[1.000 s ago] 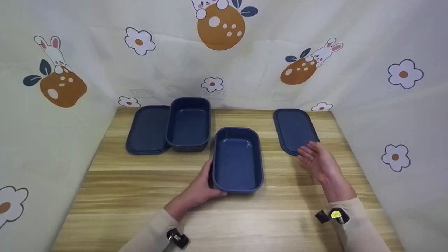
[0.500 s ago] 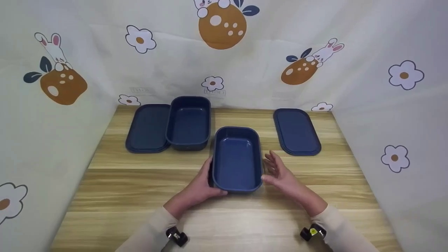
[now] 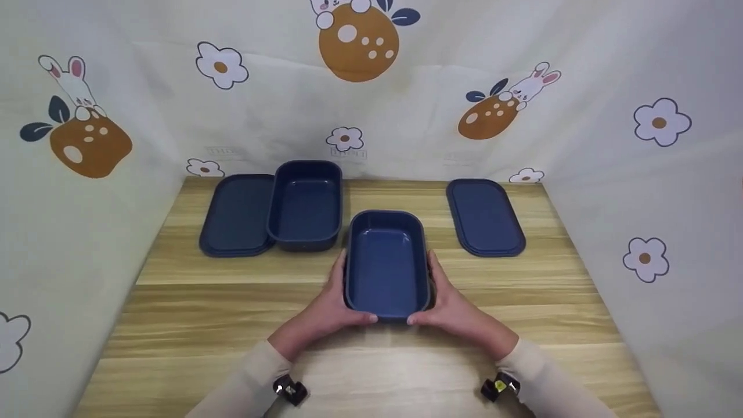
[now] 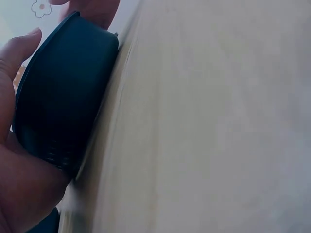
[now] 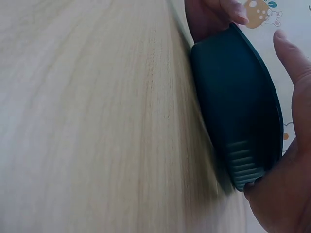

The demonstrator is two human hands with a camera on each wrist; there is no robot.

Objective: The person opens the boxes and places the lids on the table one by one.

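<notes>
A deep blue rectangular food container (image 3: 388,273) with rounded corners sits lidless on the wooden table, its inside bare. My left hand (image 3: 325,307) grips its left side, thumb at the near edge and fingers along the outer wall. On the opposite side my right hand (image 3: 455,307) holds it the same way, the two thumbs close to each other at the front. In the left wrist view the container's outer wall (image 4: 68,87) stands between the hands, close over the tabletop. The right wrist view shows ridges low on the wall (image 5: 243,160); most of the fingers are hidden behind it.
A second blue container (image 3: 306,212) stands behind to the left, overlapping a blue lid (image 3: 238,217). Another blue lid (image 3: 486,217) lies at the back right. Printed cloth walls (image 3: 278,116) enclose the wooden table (image 3: 232,313) at the back and sides.
My right hand has come left from near the right lid to the container's right side and now grips it. My left hand has kept its hold; the container has barely moved.
</notes>
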